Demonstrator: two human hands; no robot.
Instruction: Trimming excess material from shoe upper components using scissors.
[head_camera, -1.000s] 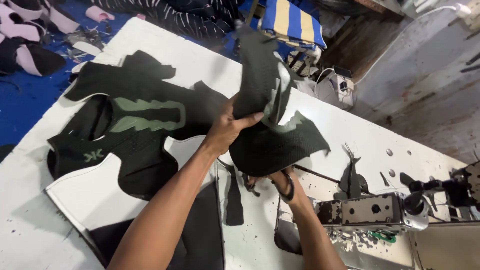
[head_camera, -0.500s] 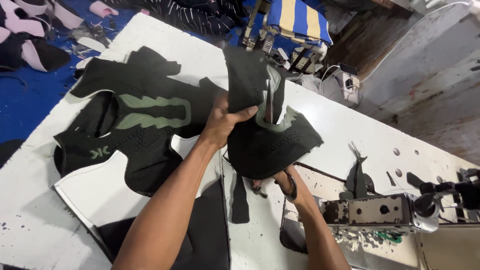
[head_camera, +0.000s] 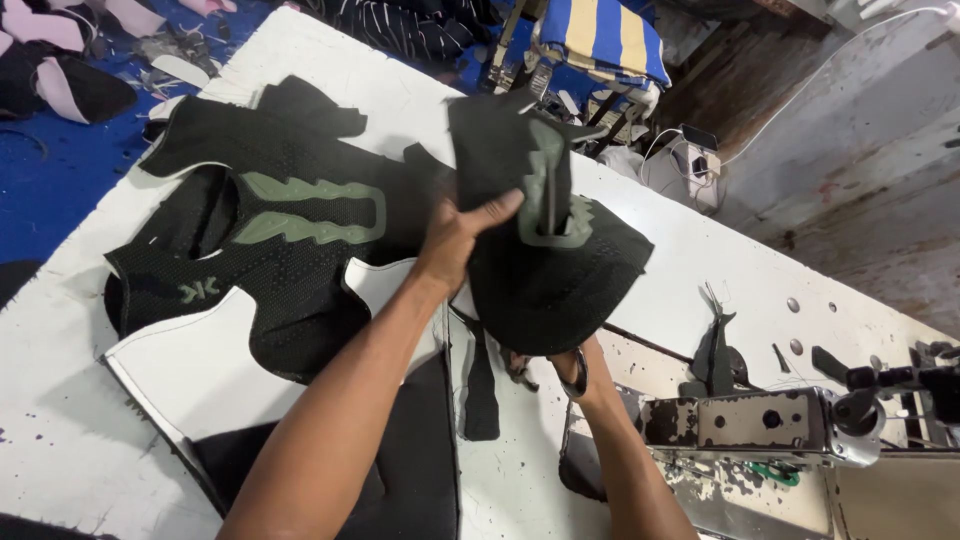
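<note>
Lifting black knit piece (head_camera: 545, 265) higher (left hand (head_camera: 455, 240) gripping), right hand (head_camera: 555, 365) beneath

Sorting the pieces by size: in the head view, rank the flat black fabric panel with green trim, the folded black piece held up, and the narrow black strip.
1. Flat black panel
2. Folded black piece, though nearer the camera
3. Narrow black strip

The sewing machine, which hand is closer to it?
Right. The right hand, mostly hidden under the folded black fabric piece, sits just beside the sewing machine. The left hand grips that fabric higher up, farther away.
</note>
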